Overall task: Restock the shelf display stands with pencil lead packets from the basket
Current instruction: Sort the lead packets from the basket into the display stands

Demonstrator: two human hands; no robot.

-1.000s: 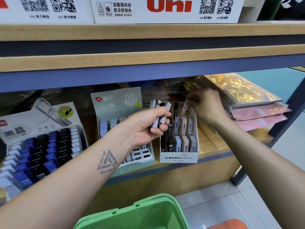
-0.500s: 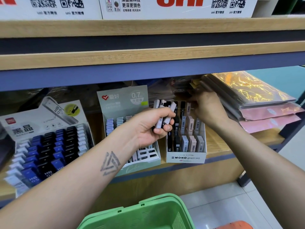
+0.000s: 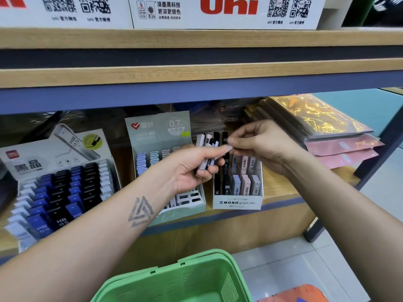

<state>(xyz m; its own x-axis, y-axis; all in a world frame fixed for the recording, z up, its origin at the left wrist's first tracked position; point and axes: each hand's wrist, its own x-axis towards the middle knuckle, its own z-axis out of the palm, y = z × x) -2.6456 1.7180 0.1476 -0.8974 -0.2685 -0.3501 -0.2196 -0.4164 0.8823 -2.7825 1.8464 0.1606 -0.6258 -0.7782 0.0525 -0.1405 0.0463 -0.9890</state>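
A fan of pencil lead packets [image 3: 206, 152] is being gripped in the left hand [image 3: 192, 168] for picking; one is being pinched by the right hand [image 3: 259, 147], at twelve o'clock above the MONO stand [image 3: 237, 202].

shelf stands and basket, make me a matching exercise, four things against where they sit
Things:
1. MONO graph stand
2. 0.7 stand
3. HB 0.5 stand
4. green basket

Places:
a. far left on the shelf
b. below the shelf, bottom of view
c. under the right hand
d. behind the left hand

Pairs: 1-c, 2-d, 3-a, 4-b
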